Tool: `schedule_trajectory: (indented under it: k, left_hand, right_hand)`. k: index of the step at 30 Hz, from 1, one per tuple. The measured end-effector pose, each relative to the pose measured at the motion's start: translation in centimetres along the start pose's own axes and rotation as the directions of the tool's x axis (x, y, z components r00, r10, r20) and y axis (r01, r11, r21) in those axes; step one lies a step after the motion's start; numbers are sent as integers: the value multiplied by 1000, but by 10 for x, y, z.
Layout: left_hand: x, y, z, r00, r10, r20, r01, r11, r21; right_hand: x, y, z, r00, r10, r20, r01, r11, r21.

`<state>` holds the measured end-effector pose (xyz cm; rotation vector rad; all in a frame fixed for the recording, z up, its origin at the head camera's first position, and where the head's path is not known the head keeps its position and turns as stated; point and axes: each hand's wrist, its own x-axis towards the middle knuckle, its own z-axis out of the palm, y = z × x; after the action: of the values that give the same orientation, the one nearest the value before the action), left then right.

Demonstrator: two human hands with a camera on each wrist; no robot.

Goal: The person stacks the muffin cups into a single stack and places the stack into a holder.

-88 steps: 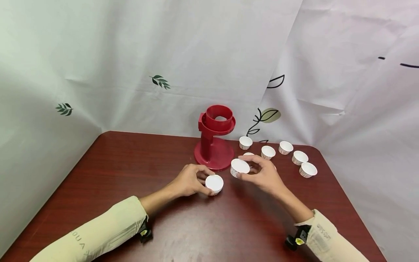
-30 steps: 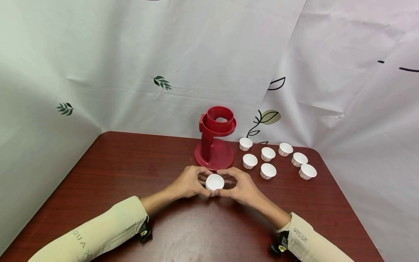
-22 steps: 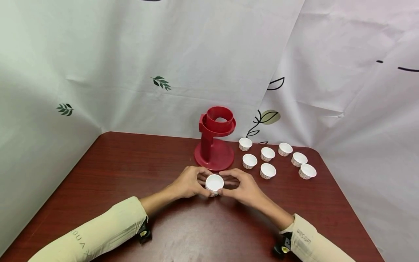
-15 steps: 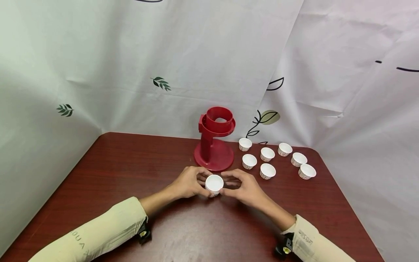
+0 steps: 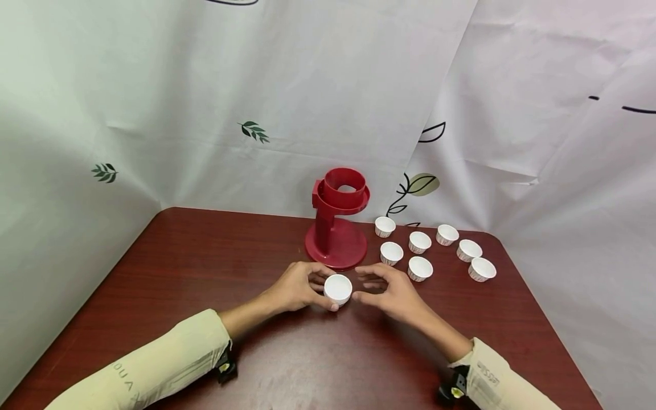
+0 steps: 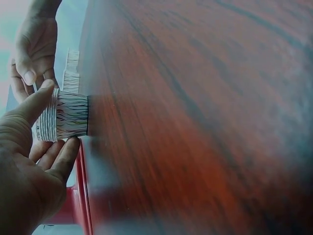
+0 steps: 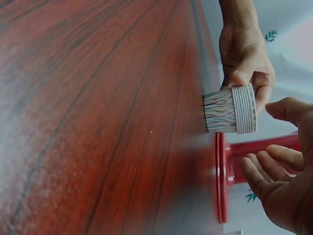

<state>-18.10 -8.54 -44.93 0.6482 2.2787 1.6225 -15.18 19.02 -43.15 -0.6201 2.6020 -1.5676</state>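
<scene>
At the left, a pale sleeve [image 5: 148, 364] with a black wrist camera [image 5: 225, 365] crosses the surface [image 5: 230, 239] towards the left hand [image 5: 294, 289]. That hand grips a stack [image 5: 337, 288] of nested paper cups, thumb on the near side and fingers on the far side. The stack is upright, mouth up, and appears to rest on the surface (the wrist views show several rims packed closely together). Beyond it, on the far side, stands a red stand [image 5: 325, 230], its round base on the surface and its ring above.

Just right of the stack is the right hand [image 5: 397, 291], thumb and fingers parted, holding nothing; a small gap separates it from the cups. So the hands are apart, only the left one clamped. Farther right and far, seven loose cups [image 5: 419, 244] sit mouth up, the two rightmost nearly or actually touching.

The thin paper walls could buckle if the left hand squeezed too hard, and a sideways knock from the right fingertips might tip the stack. A low sweep of the right forearm could also scatter the loose cups.
</scene>
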Motion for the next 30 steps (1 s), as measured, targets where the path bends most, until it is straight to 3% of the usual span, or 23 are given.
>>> schedule_trajectory:
  k: [6, 15, 30]
  left_hand:
    - [1, -1, 1, 1000, 2, -13, -2, 1000, 4]
    - [0, -3, 1, 998, 59, -27, -59, 998, 9]
    - [-2, 2, -1, 997, 74, -27, -74, 997, 31]
  right_hand:
    - [-1, 1, -4, 1000, 23, 2, -23, 1000, -6]
    - [0, 2, -6, 1000, 11, -2, -11, 1000, -15]
    - [-1, 0, -16, 999, 23, -25, -24, 999, -30]
